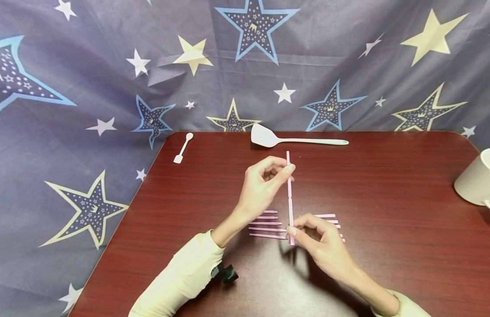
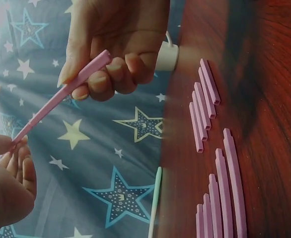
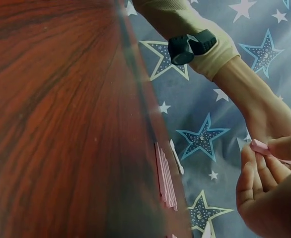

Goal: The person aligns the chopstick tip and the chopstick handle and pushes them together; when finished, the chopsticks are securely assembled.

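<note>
stick (image 1: 289,189) | left hand (image 1: 261,181) pinching upper half | right hand (image 1: 326,244) pinching lower | right-side sticks (image 1: 327,215) part-hidden

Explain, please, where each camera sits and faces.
Head: worn there, facing forward-down over the table; left fingers, right fingers, sleeves show.
Left wrist: worn there, facing the pink rod; left and right fingers show.
Right wrist: worn there, facing across the table; right fingers, left forearm show.
Both wrist views share rod and curtain.
</note>
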Demonstrator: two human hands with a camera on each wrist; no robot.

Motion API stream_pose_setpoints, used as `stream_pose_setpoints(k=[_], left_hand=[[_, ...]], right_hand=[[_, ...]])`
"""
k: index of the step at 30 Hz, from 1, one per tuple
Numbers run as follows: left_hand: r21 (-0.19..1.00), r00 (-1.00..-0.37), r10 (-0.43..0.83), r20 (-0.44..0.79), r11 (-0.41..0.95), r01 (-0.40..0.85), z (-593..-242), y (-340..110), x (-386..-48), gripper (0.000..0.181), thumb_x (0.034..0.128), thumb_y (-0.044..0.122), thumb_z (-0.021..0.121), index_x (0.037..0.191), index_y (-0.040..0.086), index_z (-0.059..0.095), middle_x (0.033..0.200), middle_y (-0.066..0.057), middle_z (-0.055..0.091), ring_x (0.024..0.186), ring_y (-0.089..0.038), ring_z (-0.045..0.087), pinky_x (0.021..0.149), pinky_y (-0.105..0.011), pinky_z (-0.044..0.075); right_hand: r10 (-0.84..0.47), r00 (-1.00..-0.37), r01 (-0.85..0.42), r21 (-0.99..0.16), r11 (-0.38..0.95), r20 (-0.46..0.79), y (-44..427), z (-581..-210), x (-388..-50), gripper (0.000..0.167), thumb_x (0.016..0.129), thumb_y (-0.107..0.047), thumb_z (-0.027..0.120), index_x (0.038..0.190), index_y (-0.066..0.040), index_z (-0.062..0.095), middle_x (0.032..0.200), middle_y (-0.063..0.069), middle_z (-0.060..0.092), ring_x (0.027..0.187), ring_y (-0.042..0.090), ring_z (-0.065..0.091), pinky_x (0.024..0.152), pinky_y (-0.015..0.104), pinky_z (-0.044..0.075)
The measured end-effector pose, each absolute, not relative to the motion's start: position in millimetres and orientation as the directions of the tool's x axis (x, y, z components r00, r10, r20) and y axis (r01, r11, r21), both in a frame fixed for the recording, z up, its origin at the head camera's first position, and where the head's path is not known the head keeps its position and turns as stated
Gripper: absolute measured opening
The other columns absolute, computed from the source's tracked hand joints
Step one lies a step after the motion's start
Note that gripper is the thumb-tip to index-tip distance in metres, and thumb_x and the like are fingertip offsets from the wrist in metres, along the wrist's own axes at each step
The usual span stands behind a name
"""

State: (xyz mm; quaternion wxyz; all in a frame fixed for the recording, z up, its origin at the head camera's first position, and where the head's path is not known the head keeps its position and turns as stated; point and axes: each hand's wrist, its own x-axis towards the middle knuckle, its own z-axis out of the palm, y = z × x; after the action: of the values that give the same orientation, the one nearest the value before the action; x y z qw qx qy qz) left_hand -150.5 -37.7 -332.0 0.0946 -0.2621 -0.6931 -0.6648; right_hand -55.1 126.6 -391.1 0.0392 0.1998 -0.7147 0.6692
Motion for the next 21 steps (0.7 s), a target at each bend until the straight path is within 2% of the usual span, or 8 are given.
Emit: stream_pose_setpoints(k=[6, 9, 17, 21], left_hand=[[0.864, -0.838, 0.247, 0.487, 0.001, 0.503, -332.2, -38.3, -151.0, 0.012, 0.0983, 0.009, 0.07, 0.101, -0.002, 0.07, 0.08, -0.021, 0.072, 0.064, -0.013, 0.062, 0.057, -0.022, 0.041], [0.865, -0.838, 0.252, 0.483, 0.011, 0.502, -331.9, -39.0, -151.2, 0.012, 0.0984, 0.01, 0.071, 0.099, -0.001, 0.069, 0.08, -0.017, 0.073, 0.063, -0.013, 0.062, 0.056, -0.023, 0.04], [0.868, -0.84, 0.272, 0.469, 0.032, 0.495, -329.9, -39.6, -149.8, 0.01, 0.0981, 0.013, 0.071, 0.095, 0.003, 0.07, 0.078, -0.003, 0.075, 0.065, -0.014, 0.062, 0.058, -0.024, 0.042], [0.866, -0.834, 0.283, 0.473, 0.027, 0.5, -329.6, -38.7, -149.0, 0.01, 0.0984, 0.012, 0.071, 0.095, 0.002, 0.069, 0.079, -0.004, 0.075, 0.065, -0.016, 0.063, 0.057, -0.024, 0.042]], right_hand=[[-0.199, -0.924, -0.342, -0.939, 0.04, 0.328, 123.0, -393.0, -53.9, 0.007, 0.097, 0.006, 0.065, 0.096, 0.0, 0.069, 0.083, 0.01, 0.068, 0.074, 0.01, 0.063, 0.068, 0.025, 0.054], [-0.191, -0.927, -0.337, -0.941, 0.041, 0.324, 122.1, -393.0, -53.2, 0.007, 0.097, 0.005, 0.065, 0.096, -0.001, 0.069, 0.082, 0.005, 0.067, 0.073, 0.012, 0.062, 0.067, 0.024, 0.053], [-0.199, -0.921, -0.347, -0.937, 0.033, 0.334, 121.7, -392.5, -52.8, 0.009, 0.098, 0.005, 0.064, 0.094, -0.002, 0.068, 0.08, 0.003, 0.065, 0.071, 0.013, 0.061, 0.066, 0.025, 0.052], [-0.205, -0.917, -0.354, -0.935, 0.02, 0.343, 121.6, -392.3, -52.7, 0.008, 0.098, 0.005, 0.063, 0.094, 0.0, 0.067, 0.081, 0.003, 0.065, 0.072, 0.011, 0.061, 0.067, 0.025, 0.052]])
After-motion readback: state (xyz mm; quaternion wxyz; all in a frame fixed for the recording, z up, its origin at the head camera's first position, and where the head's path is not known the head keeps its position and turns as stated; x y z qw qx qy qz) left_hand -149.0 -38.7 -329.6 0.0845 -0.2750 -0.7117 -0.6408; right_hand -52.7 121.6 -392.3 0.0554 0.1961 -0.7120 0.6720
